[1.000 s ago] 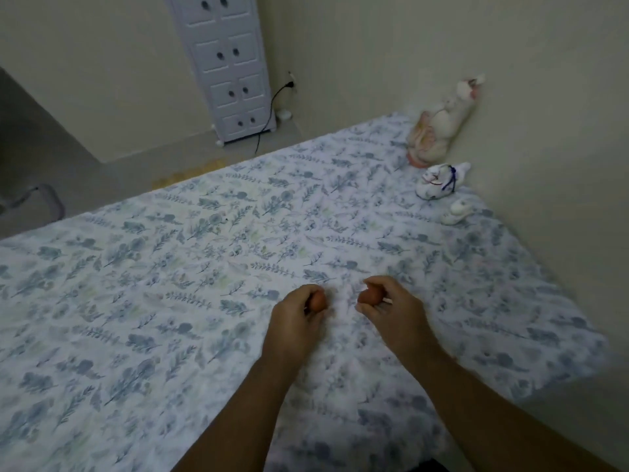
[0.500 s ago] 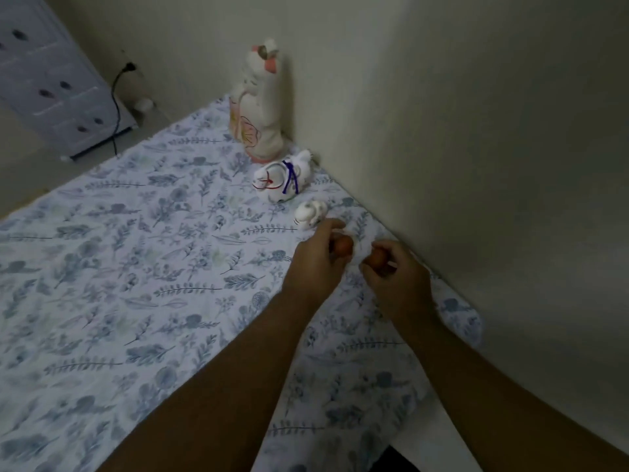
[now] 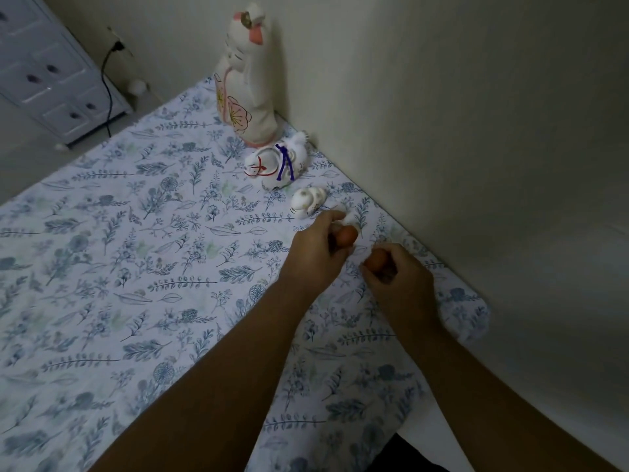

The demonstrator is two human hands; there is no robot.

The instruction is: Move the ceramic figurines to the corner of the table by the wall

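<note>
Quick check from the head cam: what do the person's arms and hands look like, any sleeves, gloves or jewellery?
Both forearms are bare as far as the frame shows, with no sleeve in view. The left hand and right hand wear no gloves. No watch, bracelet or ring is visible, though the dim light and curled fingers could hide a small ring.

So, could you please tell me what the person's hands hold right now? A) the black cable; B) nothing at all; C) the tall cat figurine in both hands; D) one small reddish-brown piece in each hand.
D: the left hand and the right hand each grip a small reddish-brown figurine, near the wall.
</note>
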